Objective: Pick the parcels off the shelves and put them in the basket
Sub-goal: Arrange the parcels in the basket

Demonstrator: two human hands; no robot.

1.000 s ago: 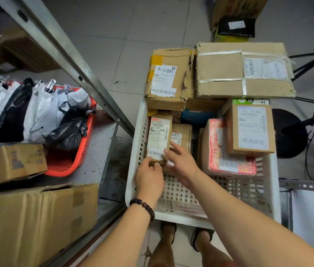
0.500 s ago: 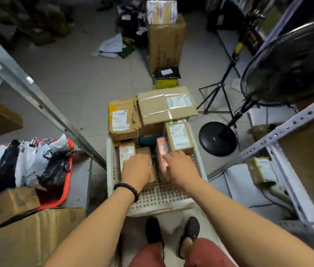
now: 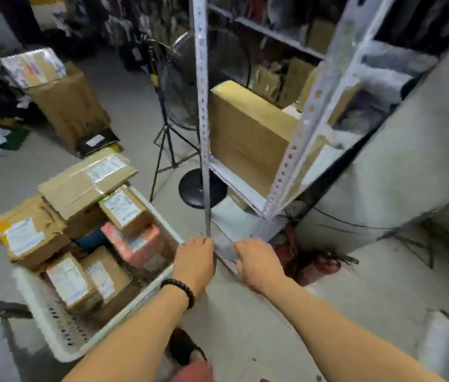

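Left hand (image 3: 194, 264) hovers beside perforated plastic basket (image 3: 52, 326)

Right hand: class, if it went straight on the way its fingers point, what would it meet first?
Most likely the flat grey item, perhaps a parcel, lying on the rack's lowest shelf just beyond the right hand. Blur leaves the depth uncertain.

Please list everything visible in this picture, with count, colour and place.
basket: one, white, floor lower left
parcels: at least six, brown, one pink, in basket
tall carton: one, brown, floor upper left
shelf rack: one, grey metal, centre right
large box: one, brown, on rack shelf
standing fan: one, black, floor by rack
bracelet: one, black beads, left wrist
left hand: one, near rack foot, fingers hidden
right hand: one, beside it, fingers hidden
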